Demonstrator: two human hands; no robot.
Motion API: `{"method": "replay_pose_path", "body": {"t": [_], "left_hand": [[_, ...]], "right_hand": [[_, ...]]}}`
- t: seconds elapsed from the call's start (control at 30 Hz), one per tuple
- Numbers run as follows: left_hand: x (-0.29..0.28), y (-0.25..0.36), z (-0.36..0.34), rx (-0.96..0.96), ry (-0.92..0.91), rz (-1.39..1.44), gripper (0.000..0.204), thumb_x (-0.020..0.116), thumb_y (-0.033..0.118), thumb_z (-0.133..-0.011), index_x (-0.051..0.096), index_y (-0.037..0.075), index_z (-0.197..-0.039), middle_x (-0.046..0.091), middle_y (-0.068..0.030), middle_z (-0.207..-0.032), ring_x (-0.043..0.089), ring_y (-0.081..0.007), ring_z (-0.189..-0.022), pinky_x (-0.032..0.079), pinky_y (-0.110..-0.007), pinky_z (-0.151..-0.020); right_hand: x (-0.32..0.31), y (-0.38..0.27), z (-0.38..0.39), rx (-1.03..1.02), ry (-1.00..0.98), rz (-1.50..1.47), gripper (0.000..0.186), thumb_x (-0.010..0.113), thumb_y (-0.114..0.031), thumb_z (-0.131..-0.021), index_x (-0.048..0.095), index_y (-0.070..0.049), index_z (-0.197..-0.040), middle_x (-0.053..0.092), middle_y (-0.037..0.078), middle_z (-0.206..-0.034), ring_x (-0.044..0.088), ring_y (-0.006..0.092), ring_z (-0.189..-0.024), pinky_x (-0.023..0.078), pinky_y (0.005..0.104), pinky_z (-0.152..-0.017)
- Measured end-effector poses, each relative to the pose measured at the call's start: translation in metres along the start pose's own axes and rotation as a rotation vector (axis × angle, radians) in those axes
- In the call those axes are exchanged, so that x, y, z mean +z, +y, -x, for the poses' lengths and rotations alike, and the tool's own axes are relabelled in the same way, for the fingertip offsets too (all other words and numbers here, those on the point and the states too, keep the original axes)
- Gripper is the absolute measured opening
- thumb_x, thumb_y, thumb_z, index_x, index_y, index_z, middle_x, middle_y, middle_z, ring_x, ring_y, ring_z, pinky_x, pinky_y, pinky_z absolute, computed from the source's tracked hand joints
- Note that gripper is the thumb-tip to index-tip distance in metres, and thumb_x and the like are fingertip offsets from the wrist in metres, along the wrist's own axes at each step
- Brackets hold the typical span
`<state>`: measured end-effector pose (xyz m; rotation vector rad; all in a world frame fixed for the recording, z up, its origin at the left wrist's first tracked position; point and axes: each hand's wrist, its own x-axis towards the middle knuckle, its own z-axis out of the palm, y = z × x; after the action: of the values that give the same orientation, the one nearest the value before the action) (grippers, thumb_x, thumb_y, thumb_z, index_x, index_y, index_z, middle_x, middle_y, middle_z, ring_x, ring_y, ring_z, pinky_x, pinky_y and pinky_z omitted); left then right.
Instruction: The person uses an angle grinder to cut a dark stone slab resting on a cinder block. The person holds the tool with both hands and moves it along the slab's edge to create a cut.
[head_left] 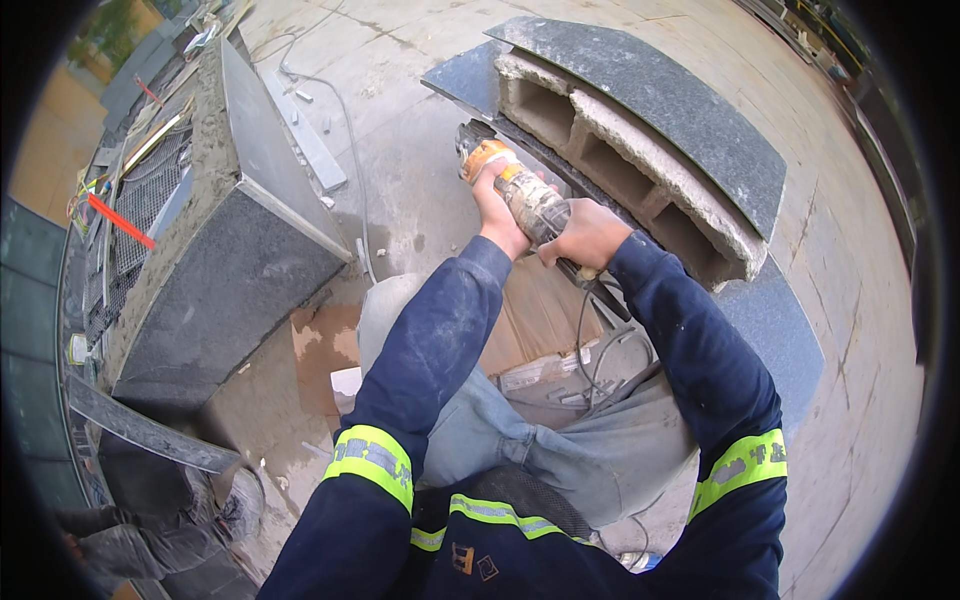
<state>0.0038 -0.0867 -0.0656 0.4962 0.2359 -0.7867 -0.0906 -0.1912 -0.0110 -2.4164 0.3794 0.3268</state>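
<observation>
Both my hands hold a dusty orange-and-grey angle grinder (522, 192) out in front of my knees. The fingers of my left hand (500, 212) wrap around its front half, behind the dark head. Around the rear end of the body closes my right hand (590, 236). The grinder's head is beside the near left end of a dark stone slab (460, 78); I cannot tell whether the disc touches it. On this slab stands a hollow concrete block (642, 150) with a rough whitish edge, topped by another dark, speckled stone slab (665, 105).
A power cable (580, 340) loops between my legs, over brown sheet material (535, 300). To the left is a stone-faced structure (225, 300) with mortar and mesh on top. Another person's shoe (243, 503) shows at lower left. A long metal strip (305, 140) lies on the floor.
</observation>
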Motion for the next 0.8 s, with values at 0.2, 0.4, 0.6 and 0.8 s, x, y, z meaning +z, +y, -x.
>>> {"method": "replay_pose_path", "body": {"t": [0.2, 0.4, 0.6, 0.8], "left_hand": [[0.002, -0.001, 0.009, -0.015, -0.009, 0.010, 0.053, 0.057, 0.046, -0.073, 0.046, 0.008, -0.108, 0.056, -0.0130, -0.092, 0.058, -0.0329, -0.082, 0.051, -0.047, -0.073], [0.000, -0.007, 0.015, -0.037, -0.036, 0.037, 0.052, 0.056, 0.047, -0.073, 0.047, 0.006, -0.105, 0.056, -0.0124, -0.090, 0.057, -0.0320, -0.081, 0.051, -0.046, -0.073], [0.003, -0.012, 0.025, -0.074, -0.052, 0.056, 0.052, 0.057, 0.047, -0.073, 0.048, 0.005, -0.101, 0.056, -0.0117, -0.087, 0.057, -0.0312, -0.080, 0.051, -0.045, -0.072], [0.005, -0.018, 0.034, -0.065, -0.046, 0.044, 0.051, 0.057, 0.047, -0.073, 0.048, 0.005, -0.101, 0.056, -0.0118, -0.087, 0.058, -0.0314, -0.080, 0.051, -0.045, -0.072]], "right_hand": [[-0.008, -0.011, 0.012, 0.044, -0.055, 0.044, 0.057, 0.074, -0.035, -0.053, 0.063, 0.009, -0.088, 0.066, 0.021, -0.085, 0.067, 0.0290, -0.077, 0.053, 0.0326, -0.071], [-0.008, -0.011, 0.025, 0.049, -0.049, 0.048, 0.059, 0.075, -0.036, -0.054, 0.063, 0.009, -0.089, 0.066, 0.022, -0.085, 0.067, 0.0301, -0.079, 0.053, 0.0330, -0.072], [-0.008, -0.011, 0.039, 0.037, -0.037, 0.014, 0.057, 0.075, -0.035, -0.055, 0.063, 0.009, -0.089, 0.066, 0.022, -0.084, 0.067, 0.0303, -0.078, 0.053, 0.0333, -0.072], [-0.009, -0.011, 0.051, 0.025, -0.037, 0.004, 0.055, 0.074, -0.035, -0.055, 0.062, 0.009, -0.087, 0.066, 0.021, -0.080, 0.067, 0.0301, -0.074, 0.054, 0.0337, -0.069]]}}
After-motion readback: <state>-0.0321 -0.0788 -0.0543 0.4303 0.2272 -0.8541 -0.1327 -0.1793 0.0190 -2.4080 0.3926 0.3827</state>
